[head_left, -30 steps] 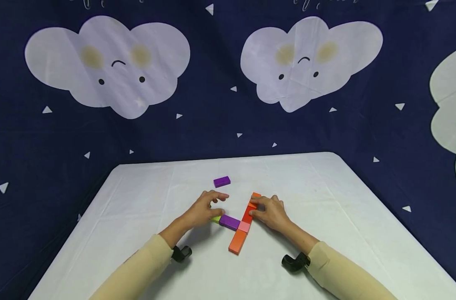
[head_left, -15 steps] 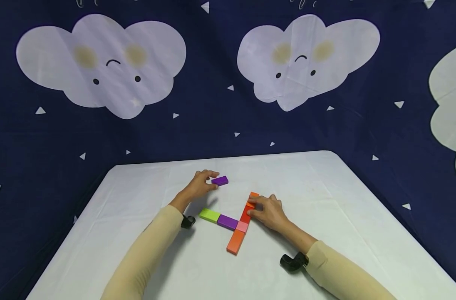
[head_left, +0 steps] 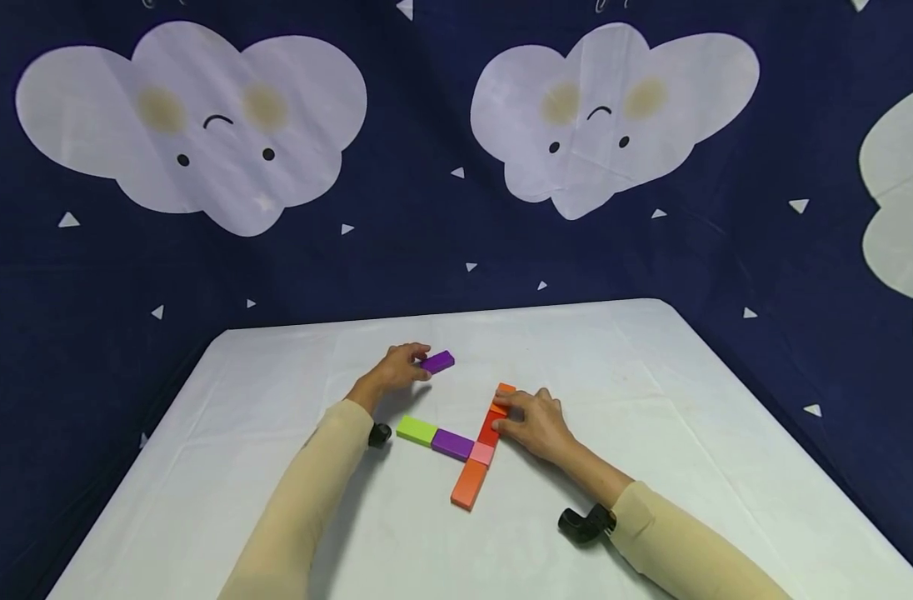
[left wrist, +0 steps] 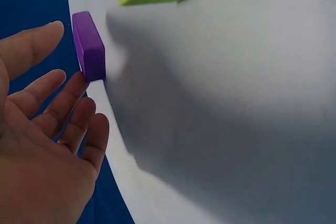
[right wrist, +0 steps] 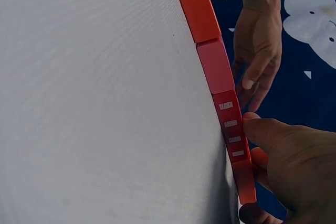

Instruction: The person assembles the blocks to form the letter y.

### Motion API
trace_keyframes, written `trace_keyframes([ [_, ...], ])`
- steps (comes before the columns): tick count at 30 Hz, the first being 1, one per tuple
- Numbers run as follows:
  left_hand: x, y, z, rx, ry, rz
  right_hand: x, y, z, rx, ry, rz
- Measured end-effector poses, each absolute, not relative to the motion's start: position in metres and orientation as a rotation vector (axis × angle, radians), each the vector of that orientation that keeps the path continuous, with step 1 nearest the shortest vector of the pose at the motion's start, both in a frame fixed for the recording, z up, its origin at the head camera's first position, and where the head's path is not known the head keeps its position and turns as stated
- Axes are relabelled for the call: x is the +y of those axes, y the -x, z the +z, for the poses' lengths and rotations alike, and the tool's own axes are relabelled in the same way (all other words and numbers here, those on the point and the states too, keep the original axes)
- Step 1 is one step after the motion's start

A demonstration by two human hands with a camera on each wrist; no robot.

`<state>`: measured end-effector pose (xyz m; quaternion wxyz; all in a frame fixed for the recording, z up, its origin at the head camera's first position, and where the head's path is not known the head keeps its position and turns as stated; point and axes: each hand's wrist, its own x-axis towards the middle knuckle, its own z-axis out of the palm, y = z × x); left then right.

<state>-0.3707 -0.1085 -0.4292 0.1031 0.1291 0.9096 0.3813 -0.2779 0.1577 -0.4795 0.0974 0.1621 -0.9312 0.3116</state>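
Observation:
A purple block (head_left: 438, 362) lies near the back of the white table, beside my left hand (head_left: 402, 367). In the left wrist view, the thumb is spread apart from this block (left wrist: 90, 48), while one fingertip (left wrist: 80, 81) appears to touch its lower edge. My right hand (head_left: 537, 423) rests at the upper part of a joined row, its thumb against the red block (head_left: 490, 428) and a finger over the orange block (head_left: 506, 387). Below the red one come a pink block (head_left: 482, 453) and a longer orange block (head_left: 469, 485).
A second purple block (head_left: 452, 443) runs left from the pink one, with a lime green block (head_left: 416, 431) at its end. White cloth covers the table (head_left: 561, 350). Behind it hangs a dark blue backdrop (head_left: 419, 275) with clouds. Black wrist cameras sit near both sleeves.
My left hand has left the lime green block and reached back to the far purple block. My right hand has stayed at the red and orange blocks.

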Motion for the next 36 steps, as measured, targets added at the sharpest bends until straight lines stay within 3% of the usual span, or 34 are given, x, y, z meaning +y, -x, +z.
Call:
trace_keyframes([
  [36, -0.11, 0.389, -0.443, 2.649, -0.54, 0.935, 0.157, 0.277, -0.479, -2.757, -0.483, 0.919],
])
